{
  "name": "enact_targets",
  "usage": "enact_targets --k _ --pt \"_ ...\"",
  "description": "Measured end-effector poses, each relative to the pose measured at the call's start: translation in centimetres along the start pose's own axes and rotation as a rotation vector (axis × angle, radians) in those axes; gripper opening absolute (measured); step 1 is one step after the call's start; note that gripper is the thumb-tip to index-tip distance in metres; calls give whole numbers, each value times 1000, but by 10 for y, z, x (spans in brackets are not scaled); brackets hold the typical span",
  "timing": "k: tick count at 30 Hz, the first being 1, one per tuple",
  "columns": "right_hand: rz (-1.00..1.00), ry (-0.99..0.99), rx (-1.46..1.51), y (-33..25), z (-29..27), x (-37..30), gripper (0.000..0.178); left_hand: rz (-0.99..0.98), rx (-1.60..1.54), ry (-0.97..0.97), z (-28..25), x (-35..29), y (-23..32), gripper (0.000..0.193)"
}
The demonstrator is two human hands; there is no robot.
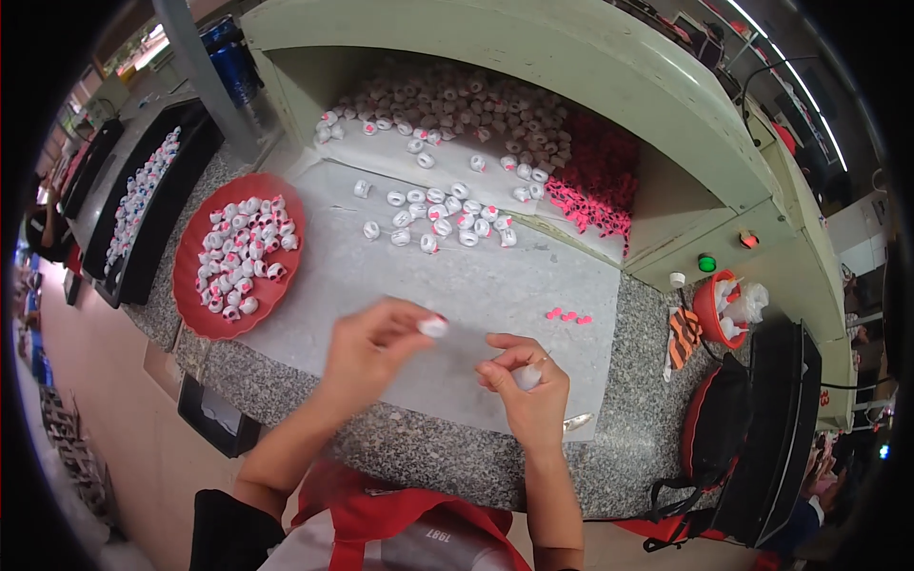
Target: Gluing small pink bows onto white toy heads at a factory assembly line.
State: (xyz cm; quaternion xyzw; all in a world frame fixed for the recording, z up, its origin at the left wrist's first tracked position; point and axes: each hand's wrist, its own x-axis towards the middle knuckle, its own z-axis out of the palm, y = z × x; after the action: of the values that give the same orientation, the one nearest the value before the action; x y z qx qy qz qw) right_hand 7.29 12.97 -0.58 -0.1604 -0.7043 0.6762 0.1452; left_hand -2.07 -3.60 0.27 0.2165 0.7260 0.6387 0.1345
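My left hand [367, 347] pinches a small rounded white plastic piece [433, 327] with a dark pink edge, raised over the white sheet [333, 276]. To its right, my right hand [524, 381] is closed around a small whitish squeeze bottle [527, 377]; its tip is hard to make out. Beyond both hands, a loose group of similar white pieces [440, 211] lies on the sheet, some with pink spots. A short row of small bright pink parts [568, 316] rests on the sheet beyond my right hand.
At left stands a red scalloped dish [184, 285] of white-and-pink pieces. The pale green cabinet [533, 43] holds heaps of white pieces and pink parts [595, 181]. On the right are a red cup [705, 306] with bottles, a striped cloth [683, 340] and a black bag [724, 419].
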Motion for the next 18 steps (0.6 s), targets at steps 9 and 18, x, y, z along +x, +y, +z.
enact_targets --k 9,18 --pt "63 -27 54 -5 1 0 31 389 1010 300 -13 78 -47 26" --pt "-30 1 23 -6 -18 -3 29 307 849 160 -15 106 -70 27"
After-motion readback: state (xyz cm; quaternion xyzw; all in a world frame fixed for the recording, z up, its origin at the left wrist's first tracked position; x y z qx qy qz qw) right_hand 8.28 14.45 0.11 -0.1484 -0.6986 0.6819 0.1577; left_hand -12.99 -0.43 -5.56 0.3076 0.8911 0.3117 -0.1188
